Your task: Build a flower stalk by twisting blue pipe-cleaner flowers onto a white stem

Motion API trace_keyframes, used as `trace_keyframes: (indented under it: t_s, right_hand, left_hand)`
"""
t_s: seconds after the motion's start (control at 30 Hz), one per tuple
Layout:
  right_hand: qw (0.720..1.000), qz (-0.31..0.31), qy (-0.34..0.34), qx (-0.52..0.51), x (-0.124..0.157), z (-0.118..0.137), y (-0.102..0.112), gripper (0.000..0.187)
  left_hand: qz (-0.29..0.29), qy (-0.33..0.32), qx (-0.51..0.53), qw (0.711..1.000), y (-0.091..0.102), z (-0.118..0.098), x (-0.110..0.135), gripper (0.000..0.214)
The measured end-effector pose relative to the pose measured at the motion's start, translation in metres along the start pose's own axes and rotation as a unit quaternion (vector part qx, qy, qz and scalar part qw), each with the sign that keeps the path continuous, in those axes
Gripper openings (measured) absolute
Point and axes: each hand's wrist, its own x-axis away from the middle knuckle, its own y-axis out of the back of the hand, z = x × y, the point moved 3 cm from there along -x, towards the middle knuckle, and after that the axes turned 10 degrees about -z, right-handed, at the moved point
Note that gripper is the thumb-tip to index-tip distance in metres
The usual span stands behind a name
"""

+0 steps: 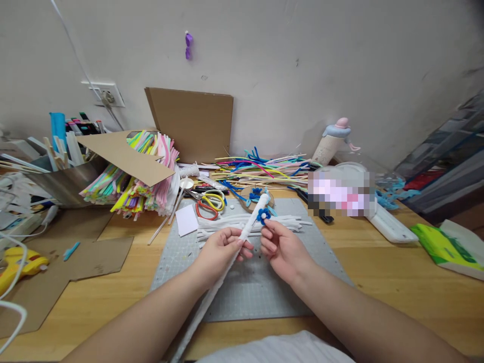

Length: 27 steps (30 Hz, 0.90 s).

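Observation:
My left hand [226,248] is closed around a long white fuzzy stick [256,213], which slants from the lower left up to the middle of the mat. A small blue flower [263,216] with a white centre is pinched by its edge in my right hand [282,245]. It sits right beside the upper part of the stick; whether the two touch, I cannot tell. Behind my hands lie several white pipe cleaners [291,222] across the grey cutting mat [257,297]. Near the stick's top end is a round cardboard disc [247,200] with blue pieces on it.
Scissors [212,195] with orange and yellow handles lie left of the stick. Bundles of coloured pipe cleaners [132,191] stand at the back left, with loose ones [260,166] along the wall. A yellow glue gun [20,267] rests far left; a green tissue pack [449,249] lies right.

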Motion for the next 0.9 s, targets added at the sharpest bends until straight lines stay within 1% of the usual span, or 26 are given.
trace_keyframes:
  t_s: [0.07, 0.13, 0.33, 0.6, 0.9]
  right_hand:
    - [1.000, 0.007, -0.010, 0.002, 0.001, -0.001, 0.000, 0.025]
    - [1.000, 0.017, -0.018, 0.016, 0.003, -0.006, 0.000, 0.025]
    - [0.998, 0.029, 0.003, 0.059, 0.007, -0.021, 0.000, 0.028]
    - [0.996, 0.005, 0.021, 0.088, 0.006, -0.018, 0.001, 0.028]
    - [0.995, 0.013, 0.030, 0.091, 0.007, -0.020, -0.002, 0.026]
  left_hand:
    - [0.021, 0.013, 0.029, 0.999, 0.000, -0.002, 0.001, 0.029]
    - [0.027, 0.014, 0.044, 0.999, 0.001, -0.003, 0.001, 0.027]
    - [0.014, -0.003, 0.012, 1.000, -0.002, -0.003, 0.001, 0.029]
    - [-0.003, 0.001, 0.006, 1.000, -0.003, -0.002, 0.002, 0.031]
    - [-0.015, 0.007, 0.013, 1.000, -0.004, -0.001, 0.003, 0.026]
